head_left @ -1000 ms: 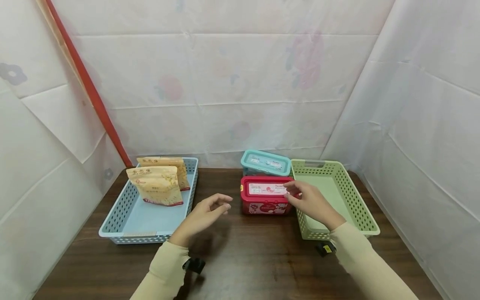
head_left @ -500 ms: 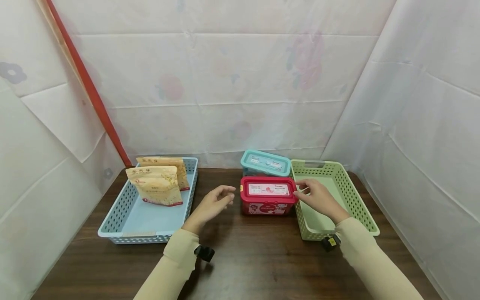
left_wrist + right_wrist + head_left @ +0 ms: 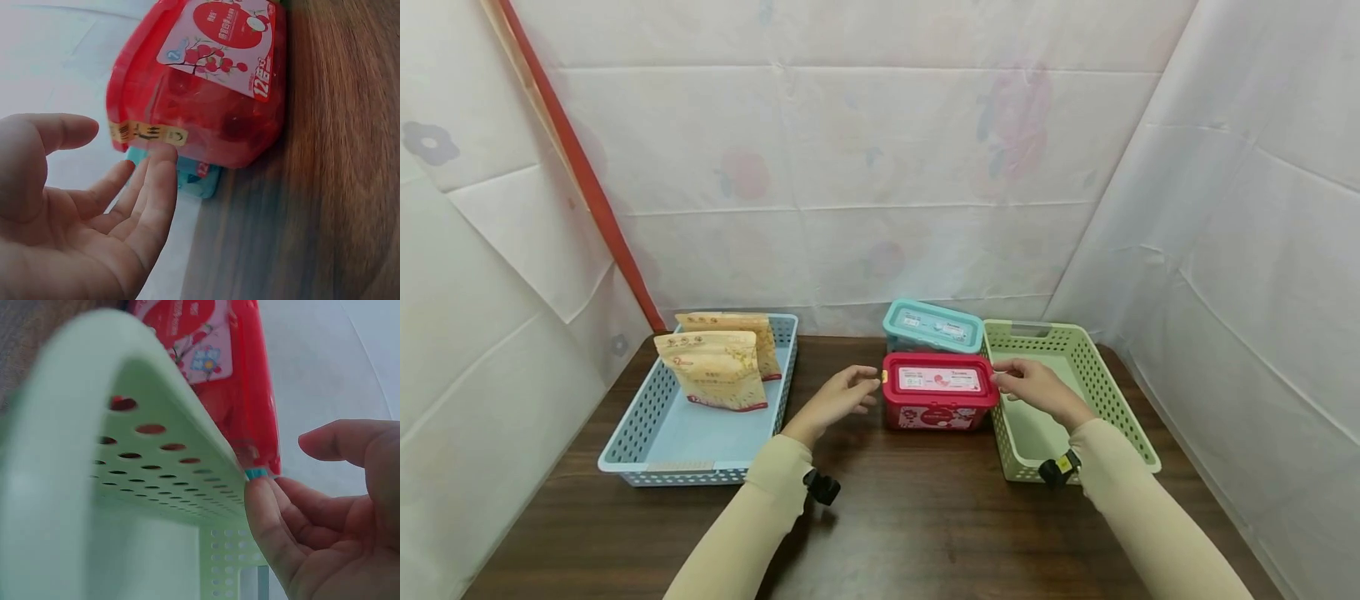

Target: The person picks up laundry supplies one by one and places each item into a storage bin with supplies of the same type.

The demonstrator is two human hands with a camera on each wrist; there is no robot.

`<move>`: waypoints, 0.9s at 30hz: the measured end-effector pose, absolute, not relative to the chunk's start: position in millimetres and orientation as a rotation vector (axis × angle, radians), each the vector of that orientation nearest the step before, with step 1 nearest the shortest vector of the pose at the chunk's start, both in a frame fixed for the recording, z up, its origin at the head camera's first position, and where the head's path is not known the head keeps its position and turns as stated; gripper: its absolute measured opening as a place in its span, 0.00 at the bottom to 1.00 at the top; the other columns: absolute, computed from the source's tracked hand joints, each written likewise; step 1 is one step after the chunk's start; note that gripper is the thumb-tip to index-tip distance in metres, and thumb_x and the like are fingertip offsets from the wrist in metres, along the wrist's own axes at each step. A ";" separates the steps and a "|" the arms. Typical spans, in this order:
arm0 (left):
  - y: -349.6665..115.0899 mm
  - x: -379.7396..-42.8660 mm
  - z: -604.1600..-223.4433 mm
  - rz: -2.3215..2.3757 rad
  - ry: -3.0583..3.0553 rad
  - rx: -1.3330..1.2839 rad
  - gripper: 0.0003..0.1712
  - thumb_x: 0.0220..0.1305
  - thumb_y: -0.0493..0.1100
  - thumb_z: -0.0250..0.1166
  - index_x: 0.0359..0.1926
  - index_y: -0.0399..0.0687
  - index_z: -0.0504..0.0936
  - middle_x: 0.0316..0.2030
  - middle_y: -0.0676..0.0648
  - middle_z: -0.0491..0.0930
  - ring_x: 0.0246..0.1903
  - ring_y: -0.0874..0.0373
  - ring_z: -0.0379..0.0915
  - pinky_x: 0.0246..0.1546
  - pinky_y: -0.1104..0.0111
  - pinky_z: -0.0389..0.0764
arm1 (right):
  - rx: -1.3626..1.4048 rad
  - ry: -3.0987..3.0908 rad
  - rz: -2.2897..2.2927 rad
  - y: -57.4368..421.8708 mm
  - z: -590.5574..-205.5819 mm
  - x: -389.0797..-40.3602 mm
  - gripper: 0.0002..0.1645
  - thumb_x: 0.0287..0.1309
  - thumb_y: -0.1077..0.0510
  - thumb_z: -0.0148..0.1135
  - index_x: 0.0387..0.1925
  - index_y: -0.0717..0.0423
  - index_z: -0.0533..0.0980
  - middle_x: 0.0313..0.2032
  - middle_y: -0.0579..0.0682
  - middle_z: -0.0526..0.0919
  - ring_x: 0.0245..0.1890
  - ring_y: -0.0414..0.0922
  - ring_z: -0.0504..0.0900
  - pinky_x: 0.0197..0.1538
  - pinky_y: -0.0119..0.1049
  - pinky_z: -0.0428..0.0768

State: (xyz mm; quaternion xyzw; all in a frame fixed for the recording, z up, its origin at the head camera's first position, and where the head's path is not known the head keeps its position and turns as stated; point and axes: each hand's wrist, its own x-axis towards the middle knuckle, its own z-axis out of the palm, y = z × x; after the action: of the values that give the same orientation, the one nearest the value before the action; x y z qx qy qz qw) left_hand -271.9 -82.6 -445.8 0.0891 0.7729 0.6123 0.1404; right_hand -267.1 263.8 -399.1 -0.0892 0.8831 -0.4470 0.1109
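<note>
A red plastic box (image 3: 938, 393) with a lid and a pink fruit label stands on the table, right of centre. At its left end is my left hand (image 3: 837, 402), fingers loosely bent and thumb apart. In the left wrist view the fingertips (image 3: 164, 155) overlap the box's yellow sticker (image 3: 149, 134); contact cannot be told. My right hand (image 3: 1039, 390) is at the right end, above the edge of a green basket (image 3: 1116, 392). Seen from the right wrist, its fingers reach beside the box's end and the thumb stands off. Neither hand grips the box.
Behind the red box stands a turquoise lidded box (image 3: 934, 325). To the left, a blue basket (image 3: 662, 446) holds two upright yellow pouches (image 3: 718, 371). The green basket's wall sits close against the red box. White sheeting (image 3: 880, 167) encloses the back and sides.
My left hand has moved right and slightly farther in, up to the red box's left end. My right hand has shifted right, from over the lid to the box's right end.
</note>
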 end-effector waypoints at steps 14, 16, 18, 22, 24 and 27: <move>-72.7 -283.7 -454.6 1.958 2.012 0.169 0.32 0.71 0.48 0.64 0.68 0.33 0.70 0.57 0.37 0.78 0.44 0.53 0.81 0.49 0.59 0.83 | -0.199 2.485 -1.356 266.0 -391.8 -280.5 0.29 0.73 0.56 0.55 0.64 0.77 0.68 0.50 0.68 0.82 0.43 0.53 0.86 0.50 0.48 0.83; -72.3 -282.6 -453.9 1.970 2.004 0.161 0.31 0.71 0.47 0.64 0.68 0.33 0.70 0.57 0.37 0.78 0.43 0.53 0.81 0.49 0.59 0.83 | -0.185 2.500 -1.341 265.0 -391.4 -281.2 0.29 0.72 0.57 0.56 0.64 0.76 0.68 0.48 0.66 0.83 0.42 0.52 0.86 0.48 0.45 0.85; -72.0 -281.9 -453.7 1.981 1.993 0.157 0.31 0.71 0.46 0.64 0.68 0.33 0.71 0.57 0.37 0.78 0.43 0.53 0.81 0.49 0.59 0.83 | -0.176 2.505 -1.331 264.6 -391.5 -281.9 0.29 0.72 0.57 0.57 0.64 0.76 0.68 0.46 0.64 0.85 0.41 0.51 0.86 0.48 0.47 0.84; -72.2 -280.5 -453.5 1.988 1.999 0.151 0.30 0.71 0.46 0.64 0.67 0.33 0.71 0.56 0.37 0.79 0.42 0.53 0.81 0.48 0.60 0.84 | -0.152 2.513 -1.307 264.6 -392.5 -283.3 0.29 0.71 0.57 0.59 0.64 0.75 0.70 0.44 0.61 0.86 0.39 0.49 0.86 0.49 0.48 0.84; -73.2 -280.5 -454.3 1.992 2.004 0.143 0.30 0.71 0.46 0.64 0.67 0.34 0.72 0.55 0.37 0.79 0.42 0.54 0.81 0.47 0.61 0.84 | -0.147 2.511 -1.305 263.7 -393.5 -284.2 0.29 0.71 0.57 0.59 0.63 0.75 0.70 0.44 0.61 0.86 0.39 0.49 0.87 0.49 0.49 0.84; -76.2 -280.3 -455.1 2.000 2.010 0.126 0.29 0.72 0.46 0.64 0.66 0.34 0.73 0.56 0.38 0.78 0.42 0.54 0.81 0.47 0.62 0.84 | -0.153 2.507 -1.309 261.0 -395.4 -285.2 0.28 0.70 0.58 0.60 0.63 0.75 0.70 0.43 0.62 0.86 0.38 0.50 0.87 0.47 0.49 0.84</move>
State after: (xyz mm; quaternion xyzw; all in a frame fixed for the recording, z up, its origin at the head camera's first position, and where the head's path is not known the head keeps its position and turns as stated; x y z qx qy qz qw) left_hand -280.3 -76.2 -455.1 0.0440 0.7000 0.6966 0.1510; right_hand -285.2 261.0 -395.4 -0.0535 0.8747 -0.4565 0.1540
